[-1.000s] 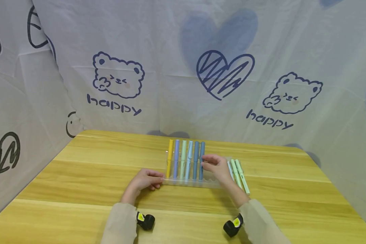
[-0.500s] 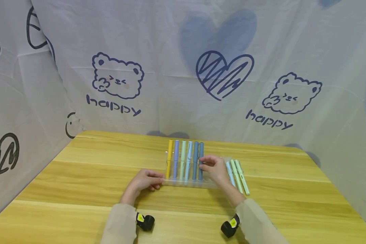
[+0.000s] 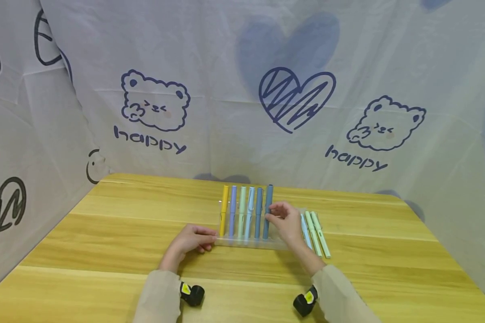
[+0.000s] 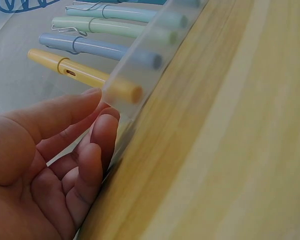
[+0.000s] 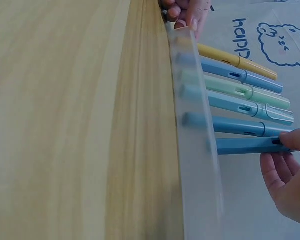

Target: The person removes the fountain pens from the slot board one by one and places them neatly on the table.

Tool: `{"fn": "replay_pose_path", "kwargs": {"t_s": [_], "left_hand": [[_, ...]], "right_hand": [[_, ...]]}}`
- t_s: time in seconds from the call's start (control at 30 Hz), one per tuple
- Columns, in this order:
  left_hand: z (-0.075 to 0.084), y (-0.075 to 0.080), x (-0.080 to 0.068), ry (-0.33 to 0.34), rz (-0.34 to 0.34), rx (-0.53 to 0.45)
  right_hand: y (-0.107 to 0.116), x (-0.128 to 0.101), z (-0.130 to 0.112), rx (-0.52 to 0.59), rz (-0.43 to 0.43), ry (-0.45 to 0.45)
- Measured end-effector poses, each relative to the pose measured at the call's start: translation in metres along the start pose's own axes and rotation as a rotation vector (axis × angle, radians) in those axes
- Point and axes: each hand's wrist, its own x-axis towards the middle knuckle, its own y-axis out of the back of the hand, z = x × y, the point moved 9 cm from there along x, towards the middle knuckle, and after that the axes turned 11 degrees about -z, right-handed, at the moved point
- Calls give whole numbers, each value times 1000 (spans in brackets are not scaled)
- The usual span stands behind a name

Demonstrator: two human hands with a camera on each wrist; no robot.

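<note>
A frosted clear pen holder (image 5: 197, 200) bears a row of capped pens: a yellow pen (image 3: 224, 211), a purple-blue pen (image 3: 232, 211), a pale green pen (image 3: 241, 213), a light blue pen (image 3: 249, 213) and a dark blue pen (image 3: 258, 213). At the row's right end stands another dark blue pen (image 5: 250, 145), leaning slightly right in the head view. My right hand (image 3: 288, 224) pinches this pen around its middle between thumb and fingers. My left hand (image 3: 191, 237) grips the holder's left corner by the yellow pen, its thumb (image 4: 92, 95) against the edge.
Right of the holder, partly behind my right wrist, lie two pale green pens (image 3: 313, 233) and a light blue pen (image 3: 306, 231) on the wooden table (image 3: 105, 251). A printed cloth (image 3: 226, 112) hangs behind the table's far edge.
The rightmost dark blue pen first shifts slightly left with my right hand, then its top rises and tips a little to the right. My left hand stays on the holder's corner.
</note>
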Motion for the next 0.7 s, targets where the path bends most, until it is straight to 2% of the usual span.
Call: {"fn": "replay_pose_path", "kwargs": {"t_s": [0.27,0.57,0.7], "left_hand": [[0,0,-1,4,8,-1],[1,0,-2,6,13,1],[0,1,-1,12,17,-2]], "right_hand": [[4,1,-6,35,10,22],[7,-1,-11,143,-23,62],[10,-1,-12,158,-34,70]]}}
